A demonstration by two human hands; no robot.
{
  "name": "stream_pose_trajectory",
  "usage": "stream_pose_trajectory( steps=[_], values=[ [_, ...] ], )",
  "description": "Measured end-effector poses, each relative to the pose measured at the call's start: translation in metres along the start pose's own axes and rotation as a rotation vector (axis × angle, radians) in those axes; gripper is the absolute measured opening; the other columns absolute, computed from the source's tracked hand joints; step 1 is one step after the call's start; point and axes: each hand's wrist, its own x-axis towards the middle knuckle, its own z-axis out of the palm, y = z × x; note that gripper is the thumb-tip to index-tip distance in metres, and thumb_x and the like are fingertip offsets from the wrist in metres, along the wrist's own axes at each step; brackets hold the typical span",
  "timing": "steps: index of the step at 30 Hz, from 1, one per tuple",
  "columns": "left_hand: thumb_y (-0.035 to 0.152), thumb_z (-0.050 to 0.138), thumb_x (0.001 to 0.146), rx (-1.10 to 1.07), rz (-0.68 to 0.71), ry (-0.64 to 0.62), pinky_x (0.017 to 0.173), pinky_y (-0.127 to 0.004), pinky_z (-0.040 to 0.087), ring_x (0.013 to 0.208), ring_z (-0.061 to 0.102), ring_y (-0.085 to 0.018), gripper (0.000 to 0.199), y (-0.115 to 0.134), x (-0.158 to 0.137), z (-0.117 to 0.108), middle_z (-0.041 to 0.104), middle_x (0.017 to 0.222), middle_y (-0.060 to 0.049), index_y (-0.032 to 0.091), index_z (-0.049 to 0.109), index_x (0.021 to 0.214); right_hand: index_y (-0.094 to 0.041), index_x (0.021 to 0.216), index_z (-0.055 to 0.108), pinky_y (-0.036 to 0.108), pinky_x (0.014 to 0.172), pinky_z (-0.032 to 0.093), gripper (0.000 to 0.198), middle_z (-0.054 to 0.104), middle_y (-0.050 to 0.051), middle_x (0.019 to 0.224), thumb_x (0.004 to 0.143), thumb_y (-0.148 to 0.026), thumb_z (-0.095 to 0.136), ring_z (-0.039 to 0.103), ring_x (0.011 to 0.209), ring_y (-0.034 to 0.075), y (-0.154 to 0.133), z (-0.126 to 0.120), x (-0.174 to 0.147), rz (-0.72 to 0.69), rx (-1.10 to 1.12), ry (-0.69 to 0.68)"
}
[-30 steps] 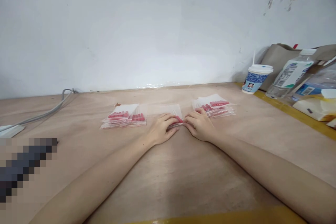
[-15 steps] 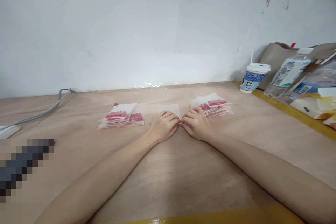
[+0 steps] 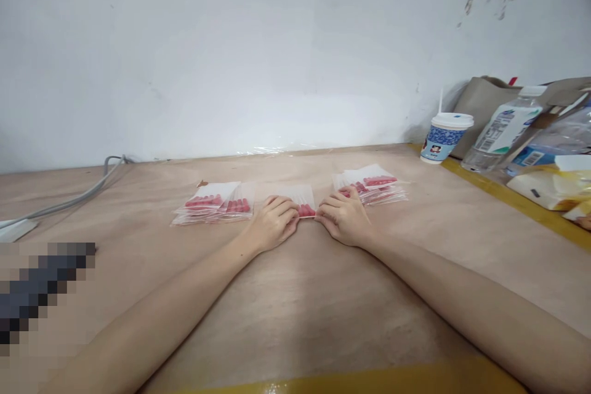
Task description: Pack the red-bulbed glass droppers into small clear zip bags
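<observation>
Between my hands lies a small clear plastic bag (image 3: 295, 192) with several red stick-like pieces (image 3: 305, 210) along its near edge. My left hand (image 3: 276, 221) pinches the near edge at its left part, fingers closed. At the right corner of that edge, my right hand (image 3: 342, 217) is also closed in a pinch. Just left of my left hand is a pile of similar bags (image 3: 212, 203) with red pieces inside. Another pile of bags (image 3: 376, 184) lies right behind my right hand, which partly covers it. The fingertips of both hands are mostly hidden.
At the back right stand a blue and white paper cup (image 3: 446, 138) with a straw, a plastic bottle (image 3: 504, 126) and a beige bag (image 3: 475, 98). Yellow tape (image 3: 517, 194) runs along the table's right side. A grey cable (image 3: 92, 184) lies at the left, near a blurred dark object (image 3: 41, 286).
My left hand has slid left along the bag's near edge, away from my right hand. The red pieces in the bag now show between them. My right hand has stayed almost still.
</observation>
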Motion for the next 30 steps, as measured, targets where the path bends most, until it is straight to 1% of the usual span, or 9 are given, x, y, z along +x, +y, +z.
stream_pose_trajectory(
  steps=[7,13,17,20,23,25,26,28,30],
  values=[
    [0.019,0.042,0.088,0.016,-0.026,-0.040,0.079,-0.034,0.042,0.088,0.055,-0.020,0.018,-0.009,-0.019,-0.017,0.063,0.085,-0.007,0.016,0.058,0.081,-0.020,0.075,0.060,0.040,0.087,0.021,0.014,0.064,0.001,0.076,0.084,-0.021,0.049,0.052,0.080,0.017,0.000,-0.002,0.000,0.014,0.009,-0.006],
    [0.030,0.044,0.090,0.059,-0.135,-0.097,0.073,-0.035,0.043,0.076,0.055,-0.021,0.026,-0.014,-0.023,-0.014,0.061,0.075,-0.007,0.015,0.056,0.073,-0.020,0.074,0.060,0.041,0.089,0.019,0.016,0.063,0.001,0.075,0.084,-0.020,0.047,0.051,0.079,0.017,-0.002,-0.003,0.001,0.004,0.011,-0.014],
    [0.033,0.045,0.090,0.075,-0.177,-0.094,0.071,-0.034,0.043,0.072,0.055,-0.020,0.029,-0.015,-0.025,-0.013,0.060,0.071,-0.005,0.016,0.054,0.069,-0.018,0.074,0.056,0.038,0.082,0.028,0.016,0.062,0.003,0.075,0.084,-0.017,0.044,0.051,0.076,0.017,-0.001,-0.002,0.000,0.016,0.052,-0.024],
    [0.038,0.045,0.089,0.107,-0.219,-0.098,0.074,-0.035,0.042,0.075,0.056,-0.021,0.033,-0.014,-0.030,-0.017,0.061,0.072,-0.006,0.016,0.055,0.066,-0.018,0.074,0.051,0.031,0.070,0.037,0.015,0.060,0.008,0.091,0.082,-0.011,0.039,0.054,0.077,0.017,0.003,0.000,-0.003,0.068,0.268,-0.007],
    [0.041,0.046,0.087,0.252,-0.345,-0.089,0.090,-0.043,0.036,0.097,0.053,-0.027,0.030,-0.013,-0.035,-0.020,0.062,0.096,-0.011,0.015,0.060,0.084,-0.019,0.071,0.045,0.028,0.065,0.042,0.012,0.057,0.011,0.104,0.081,-0.014,0.042,0.057,0.082,0.016,0.006,-0.001,-0.005,0.174,0.553,0.069],
    [0.044,0.046,0.085,0.370,-0.461,-0.102,0.097,-0.052,0.025,0.113,0.044,-0.033,0.038,-0.012,-0.037,-0.021,0.058,0.111,-0.018,0.011,0.059,0.099,-0.020,0.069,0.044,0.029,0.066,0.043,0.011,0.059,0.010,0.102,0.080,-0.019,0.047,0.058,0.087,0.018,0.004,-0.003,-0.005,0.250,0.677,0.080],
    [0.046,0.044,0.085,0.409,-0.508,-0.126,0.099,-0.057,0.021,0.116,0.041,-0.036,0.043,-0.011,-0.038,-0.021,0.057,0.112,-0.020,0.009,0.057,0.102,-0.020,0.069,0.044,0.029,0.067,0.044,0.013,0.060,0.010,0.100,0.079,-0.022,0.050,0.058,0.091,0.019,0.003,-0.004,-0.004,0.283,0.723,0.069],
    [0.048,0.039,0.086,0.433,-0.558,-0.188,0.099,-0.061,0.014,0.116,0.042,-0.037,0.049,-0.011,-0.038,-0.020,0.060,0.106,-0.022,0.006,0.056,0.105,-0.020,0.063,0.042,0.030,0.069,0.044,0.020,0.062,0.008,0.096,0.079,-0.027,0.053,0.058,0.093,0.020,-0.003,-0.004,-0.001,0.341,0.791,0.030],
    [0.047,0.036,0.088,0.404,-0.541,-0.220,0.101,-0.061,0.012,0.115,0.045,-0.035,0.049,-0.010,-0.037,-0.019,0.064,0.101,-0.019,0.006,0.053,0.110,-0.020,0.055,0.037,0.029,0.067,0.044,0.031,0.065,0.006,0.088,0.079,-0.032,0.053,0.060,0.086,0.019,-0.008,-0.002,0.002,0.403,0.803,0.026]
  ],
)
